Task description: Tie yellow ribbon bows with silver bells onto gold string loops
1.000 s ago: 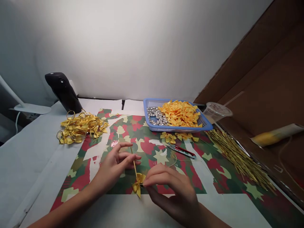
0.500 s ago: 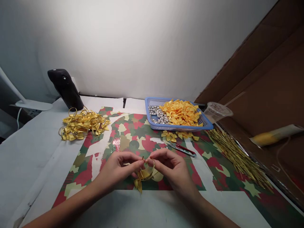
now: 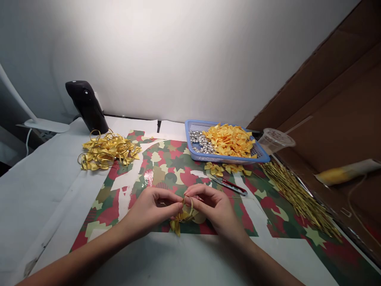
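Observation:
Between my two hands is a gold wire ring (image 3: 190, 212) with a yellow ribbon bow (image 3: 175, 227) hanging from its lower left. My left hand (image 3: 156, 206) pinches the top of the ring between thumb and forefinger. My right hand (image 3: 212, 204) pinches the same spot from the other side, and the fingertips of both hands meet there. The wire ends are mostly hidden by the fingers. Beyond my right hand lie red-handled thread snips (image 3: 230, 186) and several loose yellow bows (image 3: 216, 169).
A blue basket (image 3: 228, 159) holds yellow bows and silver bells. Gold wire stems (image 3: 297, 196) lie at right, near a clear plastic cup (image 3: 275, 140). At left, finished-looking gold rings with bows (image 3: 108, 151) are heaped before a black bottle-like object (image 3: 87, 107). A patterned sheet (image 3: 166, 159) covers the middle.
My fingertips have drawn closer together at the top of the ring, covering the wire end that stuck up before. The view has shifted slightly.

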Tool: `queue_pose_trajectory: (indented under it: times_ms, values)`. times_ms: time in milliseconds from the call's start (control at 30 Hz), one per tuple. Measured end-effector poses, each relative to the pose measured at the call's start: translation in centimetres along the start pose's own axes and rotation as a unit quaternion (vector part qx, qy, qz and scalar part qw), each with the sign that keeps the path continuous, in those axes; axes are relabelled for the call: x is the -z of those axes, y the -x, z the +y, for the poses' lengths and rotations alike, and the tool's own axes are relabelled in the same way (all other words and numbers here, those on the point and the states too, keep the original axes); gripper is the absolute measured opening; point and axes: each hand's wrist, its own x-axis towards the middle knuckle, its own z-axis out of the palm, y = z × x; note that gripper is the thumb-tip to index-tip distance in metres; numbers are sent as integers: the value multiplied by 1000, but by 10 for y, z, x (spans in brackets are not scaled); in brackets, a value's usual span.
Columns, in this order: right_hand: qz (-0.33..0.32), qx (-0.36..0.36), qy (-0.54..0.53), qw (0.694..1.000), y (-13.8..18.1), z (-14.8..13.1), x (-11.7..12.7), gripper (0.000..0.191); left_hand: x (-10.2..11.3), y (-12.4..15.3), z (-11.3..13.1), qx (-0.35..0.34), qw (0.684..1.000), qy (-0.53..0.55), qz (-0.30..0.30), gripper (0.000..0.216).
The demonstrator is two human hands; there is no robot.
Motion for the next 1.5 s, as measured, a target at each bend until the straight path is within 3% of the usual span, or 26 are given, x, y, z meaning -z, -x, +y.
queue_pose_trajectory:
  times_ms: [300,867,1167,1500]
  values:
    - [13,-83,-13,996,1,-2,-1,25,-1,0,1,10,1000,-25,-1,14]
    - [31,-71,-18,997,0,1,-2,28,-2,2,0,13,1000,-5,-5,14]
    - [38,-69,-14,997,0,-3,-7,33,-3,3,-2,-33,998,-47,13,22]
    - [-18,-101,-2,995,0,-4,-2,29,-3,4,1,-41,998,-45,13,25]
